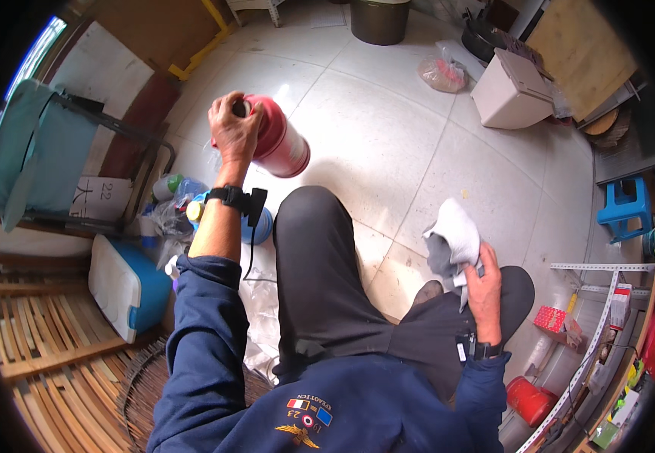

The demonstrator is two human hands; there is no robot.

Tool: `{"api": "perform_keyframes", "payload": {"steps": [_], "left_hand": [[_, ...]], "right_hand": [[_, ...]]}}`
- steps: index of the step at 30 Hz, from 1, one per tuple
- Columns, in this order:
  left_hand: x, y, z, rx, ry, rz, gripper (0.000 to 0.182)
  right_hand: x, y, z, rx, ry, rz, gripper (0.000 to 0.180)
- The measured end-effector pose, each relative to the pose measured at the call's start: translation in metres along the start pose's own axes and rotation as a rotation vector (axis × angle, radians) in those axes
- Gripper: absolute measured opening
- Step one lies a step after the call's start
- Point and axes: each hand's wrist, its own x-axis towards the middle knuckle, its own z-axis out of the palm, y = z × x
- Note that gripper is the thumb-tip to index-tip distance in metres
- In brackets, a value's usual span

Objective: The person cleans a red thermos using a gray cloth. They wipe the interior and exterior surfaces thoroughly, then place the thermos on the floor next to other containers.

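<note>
My left hand (235,127) grips a red thermos flask (279,139) by its top, out over the floor tiles beyond my knee. The flask is tilted, its base towards the right. Over my other thigh, my right hand (482,283) is closed on a white and grey cloth (455,235), which hangs bunched from the fingers. A black strap with a dark device and a cable is on my left wrist. The surface of the flask under my left palm is hidden.
At the left stand a blue and white cooler box (129,289), wooden slats (50,340) and plastic bottles (169,187). A beige bin (511,90), a tied plastic bag (443,73) and a dark bucket (380,22) stand ahead. A blue stool (625,209) and metal shelving (602,317) line the right.
</note>
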Motion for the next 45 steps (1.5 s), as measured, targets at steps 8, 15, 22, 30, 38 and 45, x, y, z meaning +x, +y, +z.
{"api": "perform_keyframes", "payload": {"steps": [8, 15, 22, 30, 38, 45], "left_hand": [[-0.051, -0.078, 0.029, 0.097, -0.168, 0.009, 0.038], [-0.059, -0.105, 0.031, 0.124, -0.217, 0.017, 0.044], [-0.041, -0.124, 0.010, 0.146, -0.402, -0.102, 0.049], [-0.023, -0.135, -0.015, 0.117, -0.735, -0.101, 0.060], [-0.014, -0.171, -0.043, 0.440, -0.497, -0.334, 0.064], [-0.001, -0.213, -0.058, 0.603, -0.496, -0.413, 0.053]], "right_hand": [[-0.003, 0.018, 0.013, -0.015, -0.052, 0.167, 0.043], [0.003, 0.020, 0.023, -0.067, -0.106, 0.191, 0.043], [0.004, 0.023, 0.033, -0.118, -0.141, 0.178, 0.044], [0.000, 0.025, 0.037, -0.199, -0.246, 0.111, 0.046], [-0.002, 0.024, 0.033, -0.211, -0.273, 0.132, 0.047], [0.000, 0.024, 0.036, -0.228, -0.287, 0.121, 0.046]]}}
